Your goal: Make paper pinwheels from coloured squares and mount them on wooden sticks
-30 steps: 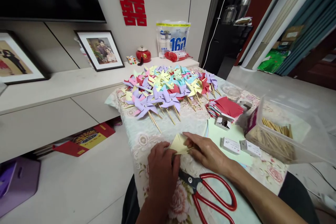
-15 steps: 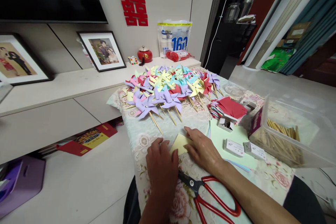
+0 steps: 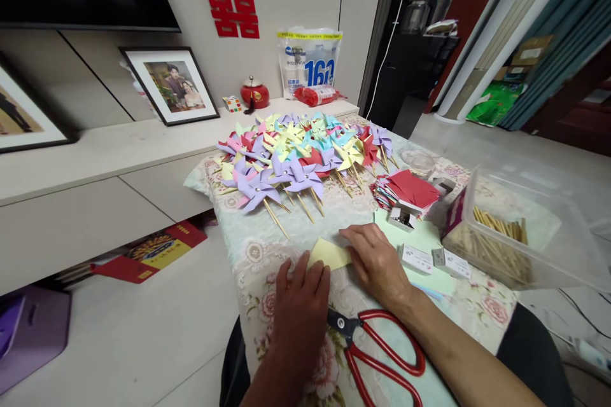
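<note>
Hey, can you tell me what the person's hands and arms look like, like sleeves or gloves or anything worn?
The left hand and right hand are gloveless, with no rings showing. Both forearms are bare, without visible sleeves, watches or bracelets.

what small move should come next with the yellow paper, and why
I'd probably press the yellow paper down with the left hand while the right hand steadies it: the left rests at its lower left edge, the right lies at its right end.
</note>
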A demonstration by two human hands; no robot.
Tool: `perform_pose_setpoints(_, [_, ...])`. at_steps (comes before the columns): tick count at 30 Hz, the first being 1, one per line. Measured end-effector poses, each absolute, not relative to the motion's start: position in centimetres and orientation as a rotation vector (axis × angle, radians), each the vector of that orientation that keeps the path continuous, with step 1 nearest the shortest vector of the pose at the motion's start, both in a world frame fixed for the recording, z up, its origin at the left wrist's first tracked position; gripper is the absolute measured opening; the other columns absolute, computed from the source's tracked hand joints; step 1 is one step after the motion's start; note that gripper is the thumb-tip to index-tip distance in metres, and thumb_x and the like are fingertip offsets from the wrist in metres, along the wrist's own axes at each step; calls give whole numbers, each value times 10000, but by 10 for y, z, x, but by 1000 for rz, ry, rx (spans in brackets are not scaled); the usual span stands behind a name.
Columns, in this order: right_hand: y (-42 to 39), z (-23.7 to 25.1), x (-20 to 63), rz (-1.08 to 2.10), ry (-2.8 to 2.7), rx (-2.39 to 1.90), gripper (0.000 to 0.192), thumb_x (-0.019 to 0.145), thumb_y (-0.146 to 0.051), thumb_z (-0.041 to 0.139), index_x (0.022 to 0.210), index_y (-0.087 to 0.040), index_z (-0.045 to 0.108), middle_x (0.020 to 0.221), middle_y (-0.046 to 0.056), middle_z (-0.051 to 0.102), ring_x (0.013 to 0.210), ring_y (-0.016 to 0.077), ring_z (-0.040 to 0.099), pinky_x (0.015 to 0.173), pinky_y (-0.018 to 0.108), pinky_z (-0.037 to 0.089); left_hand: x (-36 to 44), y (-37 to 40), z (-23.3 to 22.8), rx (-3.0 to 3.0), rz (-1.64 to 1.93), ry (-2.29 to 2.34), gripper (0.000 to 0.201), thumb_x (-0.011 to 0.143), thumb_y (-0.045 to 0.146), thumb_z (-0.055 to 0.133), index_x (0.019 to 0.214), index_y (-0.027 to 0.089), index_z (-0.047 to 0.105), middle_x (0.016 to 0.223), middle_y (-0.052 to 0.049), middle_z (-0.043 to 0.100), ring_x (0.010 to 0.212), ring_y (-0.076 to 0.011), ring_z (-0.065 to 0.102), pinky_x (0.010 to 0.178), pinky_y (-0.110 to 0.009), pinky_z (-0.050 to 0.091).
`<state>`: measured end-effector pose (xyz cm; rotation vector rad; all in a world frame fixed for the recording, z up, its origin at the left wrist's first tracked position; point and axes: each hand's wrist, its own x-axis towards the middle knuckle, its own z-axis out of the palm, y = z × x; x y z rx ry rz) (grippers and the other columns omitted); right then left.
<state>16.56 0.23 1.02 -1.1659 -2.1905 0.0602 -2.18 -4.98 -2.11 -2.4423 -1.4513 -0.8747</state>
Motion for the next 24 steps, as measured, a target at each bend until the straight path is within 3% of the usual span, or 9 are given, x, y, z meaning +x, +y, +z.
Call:
perform_pose_setpoints(5, [-9, 20, 172, 125, -2301, -1063, 305, 942, -41, 457, 1153, -169, 637, 1048, 100, 695, 968, 244, 557, 832, 408, 428, -18, -59, -22, -2428, -723, -1490, 345, 931, 103, 478, 1210, 161, 672, 1233, -74, 719, 1210, -303, 605, 1110, -510, 306])
perform_pose_setpoints(10, [-25, 20, 167, 141, -2562, -1114, 208, 1002, -164, 512, 1156, -212, 644, 1121, 86, 714, 1118, 261, 539, 959, 464, 330, -15, -61, -18, -2445, -625, -1497, 341, 924, 100, 481, 1195, 147, 682, 1256, -77, 708, 1229, -288, 591, 1130, -518, 295])
perform_pose_setpoints(15, [-32, 17, 166, -3, -2565, -1216, 184, 960, -87, 547, 1071, -186, 656, 1072, 87, 723, 1198, 307, 506, 1000, 517, 252, -14, -61, -13, -2433, -572, -1506, 347, 928, 114, 478, 1206, 161, 681, 1227, -82, 718, 1190, -283, 608, 1110, -549, 319])
perform_pose_setpoints(24, [-32, 16, 165, -74, -2514, -1313, 144, 937, -76, 576, 952, -185, 668, 980, 70, 729, 1058, 289, 544, 945, 505, 266, -25, -66, -13, -2402, -538, -1531, 385, 893, 39, 451, 1181, 138, 686, 1202, -81, 729, 1156, -247, 629, 1123, -499, 326])
